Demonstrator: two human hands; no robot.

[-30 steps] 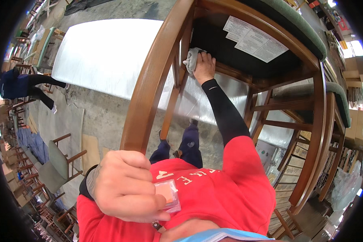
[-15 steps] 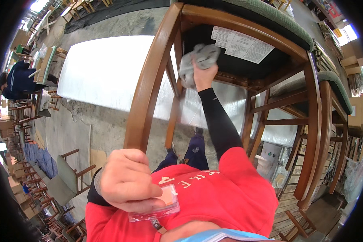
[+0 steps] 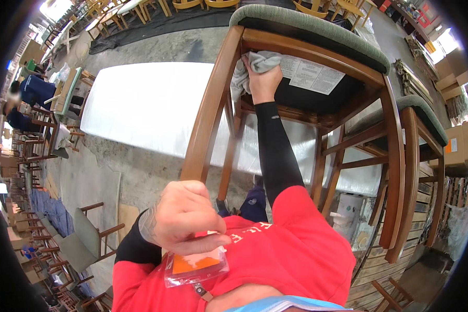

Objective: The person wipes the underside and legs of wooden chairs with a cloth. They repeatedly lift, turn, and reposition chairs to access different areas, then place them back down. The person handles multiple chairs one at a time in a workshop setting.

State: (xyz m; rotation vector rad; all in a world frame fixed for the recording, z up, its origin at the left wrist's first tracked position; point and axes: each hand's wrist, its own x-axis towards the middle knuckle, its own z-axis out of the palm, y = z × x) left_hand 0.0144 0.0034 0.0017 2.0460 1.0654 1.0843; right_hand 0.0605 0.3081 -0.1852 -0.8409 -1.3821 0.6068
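Observation:
A brown wooden chair [image 3: 213, 109] with a green-grey padded seat [image 3: 307, 31] is tilted so that its black underside, with white paper labels [image 3: 309, 75], faces me. My left hand [image 3: 188, 216] is closed at the lower end of its left front leg, which the fingers partly hide. Under the seat, my right hand [image 3: 265, 83] bunches a grey cloth [image 3: 262, 61] against the inner corner where the leg meets the seat frame. Part of the cloth lies hidden behind the fingers and the leg.
A second similar chair [image 3: 413, 151] stands close on the right. Behind lies a long surface wrapped in white plastic [image 3: 145, 104]. An armchair [image 3: 88, 234] is at the lower left, wooden slats [image 3: 395, 255] at the right. Co-workers [image 3: 34, 93] are at the far left.
My right hand and the cloth have shifted a little toward the seat frame's left corner. The chair and my left hand have moved slightly rightward in view, which has also shifted.

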